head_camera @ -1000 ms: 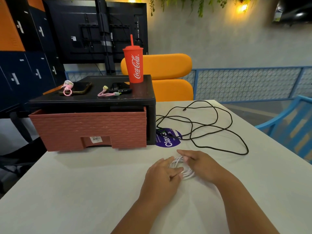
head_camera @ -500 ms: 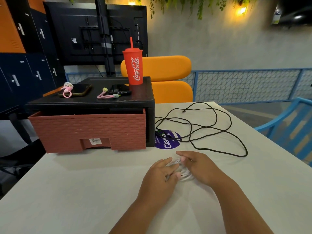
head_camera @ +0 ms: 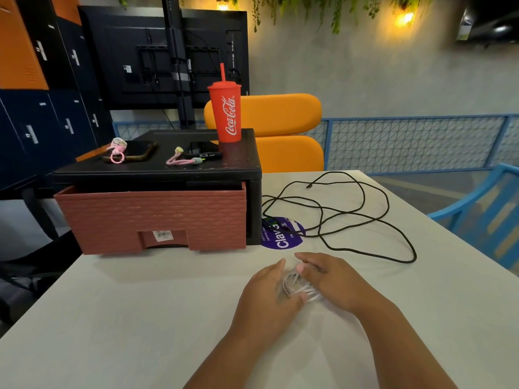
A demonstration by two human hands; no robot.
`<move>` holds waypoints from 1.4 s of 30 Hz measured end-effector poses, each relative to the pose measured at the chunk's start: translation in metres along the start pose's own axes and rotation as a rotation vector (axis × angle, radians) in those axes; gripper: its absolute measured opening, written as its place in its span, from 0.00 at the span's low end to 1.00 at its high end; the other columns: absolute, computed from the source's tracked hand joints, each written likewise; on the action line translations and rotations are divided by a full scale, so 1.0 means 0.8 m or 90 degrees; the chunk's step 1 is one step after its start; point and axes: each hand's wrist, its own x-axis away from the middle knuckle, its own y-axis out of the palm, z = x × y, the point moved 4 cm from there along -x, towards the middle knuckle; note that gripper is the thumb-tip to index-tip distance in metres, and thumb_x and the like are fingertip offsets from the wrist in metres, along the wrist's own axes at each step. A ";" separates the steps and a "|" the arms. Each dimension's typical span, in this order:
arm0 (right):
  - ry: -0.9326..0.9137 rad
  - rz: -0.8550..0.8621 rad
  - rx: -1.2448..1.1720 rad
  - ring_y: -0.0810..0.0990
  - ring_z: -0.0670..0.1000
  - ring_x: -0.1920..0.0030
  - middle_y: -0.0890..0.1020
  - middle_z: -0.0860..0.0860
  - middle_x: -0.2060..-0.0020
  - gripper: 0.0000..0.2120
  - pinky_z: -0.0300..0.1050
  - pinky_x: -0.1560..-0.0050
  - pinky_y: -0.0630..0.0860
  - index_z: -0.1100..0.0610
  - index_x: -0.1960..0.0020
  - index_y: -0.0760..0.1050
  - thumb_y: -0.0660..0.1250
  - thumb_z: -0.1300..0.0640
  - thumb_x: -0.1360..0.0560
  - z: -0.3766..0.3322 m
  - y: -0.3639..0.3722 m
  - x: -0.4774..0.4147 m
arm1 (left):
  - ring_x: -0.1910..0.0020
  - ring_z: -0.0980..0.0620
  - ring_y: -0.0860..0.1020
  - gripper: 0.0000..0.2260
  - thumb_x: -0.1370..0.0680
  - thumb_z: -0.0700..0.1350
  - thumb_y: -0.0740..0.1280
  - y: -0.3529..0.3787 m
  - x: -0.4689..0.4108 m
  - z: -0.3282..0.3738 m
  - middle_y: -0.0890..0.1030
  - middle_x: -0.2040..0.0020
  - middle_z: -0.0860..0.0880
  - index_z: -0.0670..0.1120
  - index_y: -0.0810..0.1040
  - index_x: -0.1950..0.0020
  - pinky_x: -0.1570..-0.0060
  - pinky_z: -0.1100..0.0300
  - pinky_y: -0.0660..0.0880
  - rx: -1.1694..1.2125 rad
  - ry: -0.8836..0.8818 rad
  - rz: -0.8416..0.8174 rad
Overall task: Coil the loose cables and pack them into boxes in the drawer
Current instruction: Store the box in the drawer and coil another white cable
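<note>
As R hand [head_camera: 334, 279] grips white cable [head_camera: 295, 286], L hand [head_camera: 266, 293] has tipped upright.

Red cup [head_camera: 226, 113] (straw up), phones [head_camera: 140, 149]

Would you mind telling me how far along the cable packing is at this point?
Nothing looks packed yet. In hand: the left hand and right hand both hold the white cable, gathered into small loops. Left: the black cable lies sprawled loose on the table, and the brick-patterned drawer shows no box.
</note>
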 end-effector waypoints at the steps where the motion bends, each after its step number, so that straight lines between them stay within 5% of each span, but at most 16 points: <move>1: 0.002 0.000 0.000 0.72 0.45 0.36 0.73 0.47 0.34 0.19 0.37 0.38 0.64 0.46 0.33 0.70 0.62 0.46 0.24 0.000 0.000 0.001 | 0.30 0.59 0.64 0.33 0.28 0.50 0.72 0.000 0.001 -0.001 0.67 0.29 0.55 0.51 0.62 0.26 0.32 0.63 0.61 0.003 -0.006 -0.008; 9: -0.008 0.029 -0.025 0.71 0.42 0.39 0.73 0.46 0.34 0.21 0.36 0.38 0.62 0.48 0.33 0.71 0.60 0.43 0.24 -0.010 -0.006 0.007 | 0.29 0.58 0.62 0.43 0.38 0.59 0.70 -0.009 0.009 0.001 0.65 0.28 0.57 0.55 0.59 0.26 0.30 0.58 0.62 -0.008 -0.042 -0.034; 17: -0.083 0.101 -0.052 0.69 0.41 0.37 0.74 0.40 0.40 0.25 0.37 0.38 0.64 0.44 0.36 0.72 0.57 0.37 0.30 -0.039 -0.006 0.022 | 0.40 0.62 0.66 0.25 0.26 0.50 0.69 -0.034 0.013 -0.001 0.68 0.35 0.59 0.55 0.66 0.31 0.42 0.69 0.61 0.063 -0.084 0.049; 22: -0.127 0.124 -0.089 0.69 0.41 0.37 0.73 0.40 0.39 0.24 0.39 0.37 0.65 0.44 0.35 0.71 0.58 0.38 0.29 -0.064 -0.002 0.023 | 0.38 0.59 0.69 0.18 0.26 0.49 0.69 -0.086 0.011 -0.007 0.71 0.40 0.60 0.54 0.73 0.37 0.40 0.67 0.63 -0.011 -0.054 0.096; 25: -0.175 0.143 -0.089 0.72 0.38 0.42 0.75 0.40 0.44 0.12 0.29 0.43 0.66 0.41 0.40 0.71 0.61 0.48 0.24 -0.089 -0.002 0.012 | 0.36 0.58 0.68 0.17 0.25 0.49 0.69 -0.131 -0.003 -0.004 0.70 0.39 0.60 0.52 0.74 0.37 0.36 0.64 0.63 -0.091 -0.003 0.118; 28: -0.212 0.147 -0.028 0.71 0.39 0.46 0.72 0.43 0.47 0.15 0.23 0.51 0.64 0.47 0.36 0.71 0.60 0.52 0.22 -0.121 -0.006 -0.010 | 0.33 0.58 0.61 0.18 0.25 0.50 0.67 -0.171 -0.023 0.008 0.67 0.35 0.57 0.51 0.74 0.35 0.34 0.62 0.57 -0.184 0.044 0.139; 34: -0.207 0.191 0.133 0.65 0.53 0.32 0.66 0.52 0.31 0.22 0.49 0.32 0.63 0.50 0.29 0.65 0.59 0.48 0.21 -0.179 -0.013 -0.081 | 0.29 0.53 0.59 0.20 0.24 0.54 0.64 -0.217 -0.070 0.023 0.66 0.30 0.52 0.51 0.72 0.33 0.29 0.53 0.54 -0.355 0.058 0.162; 38: -0.174 0.162 0.246 0.53 0.55 0.26 0.58 0.53 0.26 0.25 0.52 0.29 0.55 0.50 0.26 0.59 0.57 0.45 0.21 -0.212 -0.006 -0.125 | 0.32 0.52 0.67 0.20 0.22 0.56 0.60 -0.228 -0.097 0.024 0.71 0.33 0.52 0.51 0.69 0.32 0.28 0.48 0.43 -0.460 0.027 0.140; 42: -0.150 0.054 0.393 0.52 0.57 0.25 0.57 0.54 0.25 0.26 0.54 0.28 0.56 0.51 0.25 0.56 0.53 0.44 0.20 -0.218 0.009 -0.155 | 0.37 0.49 0.71 0.18 0.21 0.56 0.57 -0.231 -0.116 0.018 0.76 0.38 0.50 0.51 0.72 0.34 0.32 0.50 0.58 -0.502 0.005 0.045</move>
